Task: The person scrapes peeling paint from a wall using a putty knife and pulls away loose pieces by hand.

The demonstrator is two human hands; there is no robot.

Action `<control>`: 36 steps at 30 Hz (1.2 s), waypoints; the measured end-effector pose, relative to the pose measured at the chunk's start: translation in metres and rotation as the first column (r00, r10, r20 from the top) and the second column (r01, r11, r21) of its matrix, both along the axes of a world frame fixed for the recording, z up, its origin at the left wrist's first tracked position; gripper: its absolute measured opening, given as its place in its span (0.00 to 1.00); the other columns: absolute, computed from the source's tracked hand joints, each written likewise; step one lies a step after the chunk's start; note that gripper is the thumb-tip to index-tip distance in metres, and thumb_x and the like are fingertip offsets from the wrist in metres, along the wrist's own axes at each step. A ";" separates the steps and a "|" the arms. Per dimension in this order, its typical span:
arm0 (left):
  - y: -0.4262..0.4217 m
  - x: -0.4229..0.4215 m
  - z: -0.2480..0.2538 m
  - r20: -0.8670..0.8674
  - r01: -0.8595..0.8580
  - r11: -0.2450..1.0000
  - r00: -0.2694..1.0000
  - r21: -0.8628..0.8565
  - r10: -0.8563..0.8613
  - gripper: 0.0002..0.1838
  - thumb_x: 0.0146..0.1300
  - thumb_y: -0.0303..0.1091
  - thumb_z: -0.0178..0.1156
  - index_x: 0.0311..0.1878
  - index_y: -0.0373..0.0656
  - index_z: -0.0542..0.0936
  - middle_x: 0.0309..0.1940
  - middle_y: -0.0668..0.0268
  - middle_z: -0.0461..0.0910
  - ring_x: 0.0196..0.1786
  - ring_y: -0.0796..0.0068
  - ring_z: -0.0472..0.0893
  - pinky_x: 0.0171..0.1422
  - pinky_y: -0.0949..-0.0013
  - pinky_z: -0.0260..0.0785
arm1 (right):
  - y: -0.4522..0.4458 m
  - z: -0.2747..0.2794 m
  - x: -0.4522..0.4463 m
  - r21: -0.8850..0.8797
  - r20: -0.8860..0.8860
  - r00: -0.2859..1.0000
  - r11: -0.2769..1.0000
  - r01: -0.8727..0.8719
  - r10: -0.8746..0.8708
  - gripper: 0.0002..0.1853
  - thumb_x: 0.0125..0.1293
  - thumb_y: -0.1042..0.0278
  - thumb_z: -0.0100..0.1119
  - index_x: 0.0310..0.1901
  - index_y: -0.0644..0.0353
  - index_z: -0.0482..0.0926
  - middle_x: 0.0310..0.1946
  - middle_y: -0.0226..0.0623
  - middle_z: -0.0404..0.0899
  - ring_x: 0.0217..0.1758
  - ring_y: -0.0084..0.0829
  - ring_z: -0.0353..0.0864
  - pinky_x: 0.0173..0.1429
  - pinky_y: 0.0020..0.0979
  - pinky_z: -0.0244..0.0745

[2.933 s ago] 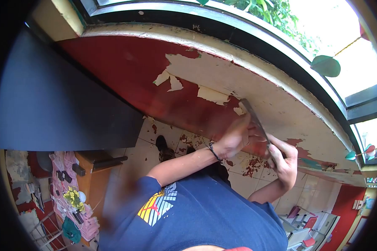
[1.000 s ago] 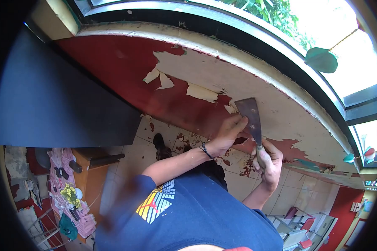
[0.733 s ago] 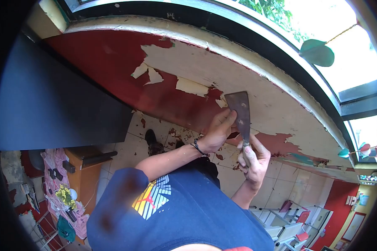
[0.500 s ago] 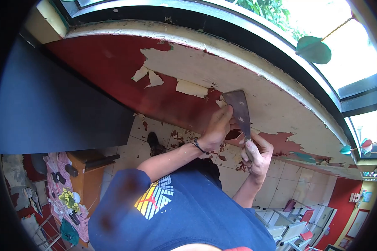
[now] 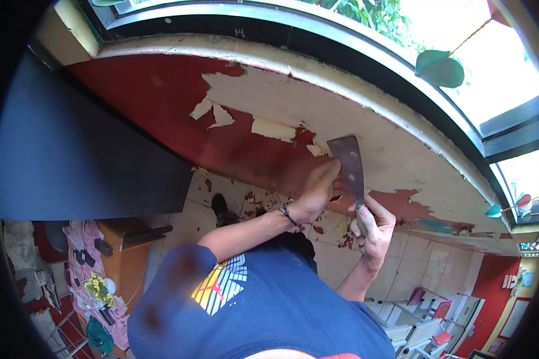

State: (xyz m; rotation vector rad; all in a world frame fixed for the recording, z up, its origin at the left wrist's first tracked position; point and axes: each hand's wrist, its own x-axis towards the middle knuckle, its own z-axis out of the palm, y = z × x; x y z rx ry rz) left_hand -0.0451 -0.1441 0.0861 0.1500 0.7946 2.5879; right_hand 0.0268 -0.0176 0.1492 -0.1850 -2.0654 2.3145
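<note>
One scraper [image 5: 353, 179] | right hand [image 5: 375, 232] closed round handle [image 5: 360, 216] | left hand [image 5: 317, 192] part-curled at blade [image 5: 347, 157], hold unclear | blade apart from ledge [image 5: 281, 63]

right hand [image 5: 374, 232] grips scraper [image 5: 348, 157] | left hand [image 5: 318, 191] at its blade [image 5: 353, 172], contact unclear | red paint [image 5: 245, 143] peeling from wall [image 5: 401, 161] below window [image 5: 491, 113]

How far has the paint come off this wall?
Partway, it seems. Done: a long pale stretch is bared, with red flakes on the floor. In hand: the right hand grips the scraper; the left hand is at its blade. Left: red paint and ragged flaps.
</note>
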 end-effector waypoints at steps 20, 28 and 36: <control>-0.008 0.017 0.009 0.051 0.051 0.976 0.998 -0.211 -0.041 0.19 0.73 0.48 0.43 0.45 0.40 0.72 0.33 0.65 0.79 0.33 0.78 0.80 0.40 0.74 0.74 | 0.007 -0.008 -0.008 -0.023 0.033 0.999 0.999 -0.035 0.036 0.15 0.63 0.75 0.57 0.50 0.72 0.77 0.31 0.40 0.81 0.16 0.17 0.68 0.17 0.16 0.55; -0.011 0.015 0.006 0.006 0.030 0.982 1.000 -0.189 -0.029 0.19 0.72 0.49 0.45 0.45 0.41 0.73 0.32 0.67 0.78 0.36 0.79 0.79 0.42 0.74 0.75 | 0.013 -0.013 -0.005 -0.030 -0.014 1.000 0.999 -0.009 0.009 0.14 0.63 0.73 0.59 0.49 0.69 0.78 0.28 0.39 0.81 0.15 0.17 0.68 0.17 0.17 0.56; -0.014 0.022 0.006 -0.066 -0.060 0.970 0.997 -0.235 0.046 0.19 0.72 0.49 0.45 0.45 0.41 0.73 0.36 0.65 0.78 0.38 0.78 0.79 0.43 0.73 0.75 | -0.011 -0.012 -0.003 -0.030 0.051 0.999 1.000 -0.009 0.011 0.17 0.61 0.74 0.60 0.52 0.70 0.76 0.31 0.38 0.82 0.18 0.17 0.71 0.18 0.17 0.59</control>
